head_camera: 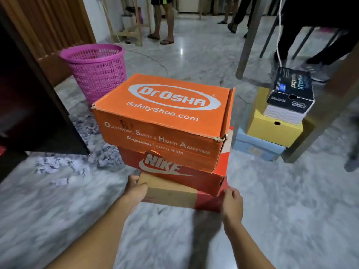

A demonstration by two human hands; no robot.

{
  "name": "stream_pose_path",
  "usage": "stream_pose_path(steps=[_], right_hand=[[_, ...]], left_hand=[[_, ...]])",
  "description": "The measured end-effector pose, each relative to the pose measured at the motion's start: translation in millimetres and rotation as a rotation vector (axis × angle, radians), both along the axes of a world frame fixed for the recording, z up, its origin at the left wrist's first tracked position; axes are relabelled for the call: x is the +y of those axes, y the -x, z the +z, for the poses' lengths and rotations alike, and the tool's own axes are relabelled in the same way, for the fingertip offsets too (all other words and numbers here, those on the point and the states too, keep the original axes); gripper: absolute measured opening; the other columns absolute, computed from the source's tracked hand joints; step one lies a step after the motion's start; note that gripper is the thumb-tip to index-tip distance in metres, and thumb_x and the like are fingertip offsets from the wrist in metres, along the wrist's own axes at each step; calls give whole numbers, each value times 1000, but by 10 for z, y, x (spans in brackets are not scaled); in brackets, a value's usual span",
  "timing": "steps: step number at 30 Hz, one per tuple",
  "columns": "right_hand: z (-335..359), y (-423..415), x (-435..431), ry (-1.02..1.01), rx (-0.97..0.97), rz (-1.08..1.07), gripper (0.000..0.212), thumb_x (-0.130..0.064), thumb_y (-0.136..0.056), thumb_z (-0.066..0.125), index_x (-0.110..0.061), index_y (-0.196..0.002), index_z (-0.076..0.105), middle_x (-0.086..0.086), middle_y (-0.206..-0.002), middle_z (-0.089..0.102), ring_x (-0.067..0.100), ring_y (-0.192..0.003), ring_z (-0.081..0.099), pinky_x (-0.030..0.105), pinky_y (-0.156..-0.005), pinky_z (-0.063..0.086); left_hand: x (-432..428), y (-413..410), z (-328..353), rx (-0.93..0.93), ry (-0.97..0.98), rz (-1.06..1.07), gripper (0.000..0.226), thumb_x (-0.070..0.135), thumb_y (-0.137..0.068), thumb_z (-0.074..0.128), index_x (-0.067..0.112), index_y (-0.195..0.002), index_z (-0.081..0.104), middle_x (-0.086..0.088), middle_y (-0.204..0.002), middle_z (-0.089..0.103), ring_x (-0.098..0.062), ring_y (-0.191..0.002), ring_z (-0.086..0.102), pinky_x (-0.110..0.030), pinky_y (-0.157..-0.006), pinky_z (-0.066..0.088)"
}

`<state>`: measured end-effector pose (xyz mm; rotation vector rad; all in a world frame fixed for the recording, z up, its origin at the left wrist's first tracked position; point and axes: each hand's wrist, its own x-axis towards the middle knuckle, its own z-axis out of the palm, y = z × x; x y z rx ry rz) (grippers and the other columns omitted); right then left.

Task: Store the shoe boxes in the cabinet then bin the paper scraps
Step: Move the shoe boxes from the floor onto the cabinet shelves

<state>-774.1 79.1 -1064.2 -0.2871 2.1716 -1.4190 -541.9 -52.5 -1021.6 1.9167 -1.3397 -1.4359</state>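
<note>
pink basket (94,72) left, stacked boxes (275,121) right

Orange box (165,121), pink latticed basket (95,71)

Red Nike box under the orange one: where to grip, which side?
Likely low on the red Nike box, below its lid, one hand per side from the near end, as the left hand and right hand hold it. The orange box covers the lid, so a top grip is blocked.

Both forearms are reaching forward; the left hand (136,191) is gripping the red Nike box (204,181) at its near left corner, the right hand (232,202) its near right corner.
</note>
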Motion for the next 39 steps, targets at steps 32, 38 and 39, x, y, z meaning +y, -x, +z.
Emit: stream_pose_path(steps=[32, 38, 39], right_hand=[[2039, -228, -350, 573, -286, 578, 84, -64, -58, 66, -27, -132, 52, 10, -125, 67, 24, -106, 69, 35, -75, 49], [2602, -564, -562, 714, -234, 717, 60, -39, -72, 53, -25, -130, 54, 0, -112, 71, -2, -75, 69, 22, -60, 49], [2691, -656, -619, 738, -227, 758, 53, -33, -76, 52, -23, -128, 54, 2, -112, 70, -2, -72, 69, 18, -56, 51]], left_hand=[[-29, -983, 1777, 419, 250, 306, 46, 63, -87, 40, 27, -99, 67, -10, -101, 72, -28, -93, 65, -42, -83, 49], [301, -1535, 2297, 374, 397, 452, 41, 64, -84, 43, 32, -99, 63, -9, -103, 70, -29, -100, 63, -59, -93, 47], [384, -1667, 2400, 369, 424, 476, 40, 65, -83, 44, 32, -98, 63, -8, -104, 70, -29, -102, 62, -60, -94, 46]])
